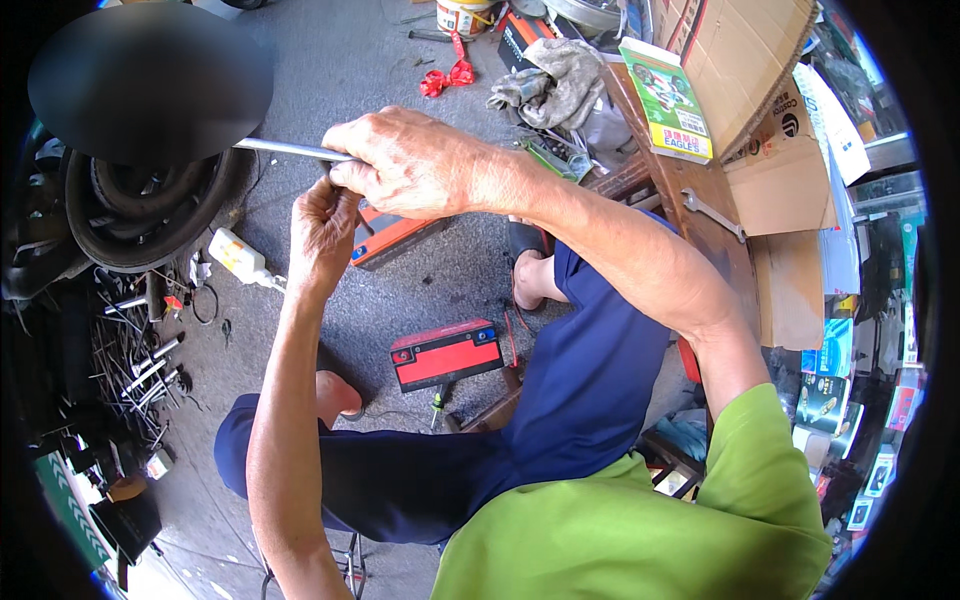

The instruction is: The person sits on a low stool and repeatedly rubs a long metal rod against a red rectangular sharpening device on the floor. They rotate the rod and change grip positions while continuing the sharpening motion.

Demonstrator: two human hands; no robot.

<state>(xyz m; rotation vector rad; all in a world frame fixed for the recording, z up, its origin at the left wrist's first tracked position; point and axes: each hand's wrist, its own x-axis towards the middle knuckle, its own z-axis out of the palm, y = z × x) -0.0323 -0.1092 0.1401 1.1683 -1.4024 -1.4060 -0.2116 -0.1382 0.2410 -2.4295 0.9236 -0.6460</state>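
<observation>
My right hand (405, 165) is closed around one end of a thin silvery metal rod (285, 149). The rod reaches left, and its far end meets a dark blurred patch. Just below, my left hand (325, 225) is raised with its fingers pinched together, almost touching the right one. What lies in that pinch is mostly hidden; a thin dark piece shows beside the fingers. Behind the hands an orange-topped black battery (400, 238) rests on the floor. A red-and-black battery (447, 356) lies nearer, between my feet.
Black tires (145, 225) and scattered metal tools (150, 365) lie at left, near a white bottle (240, 256). A wooden bench (722, 250) at right bears a wrench (714, 214) and a green box (668, 100). Grey rags (565, 80) and open cardboard (740, 60) are beyond.
</observation>
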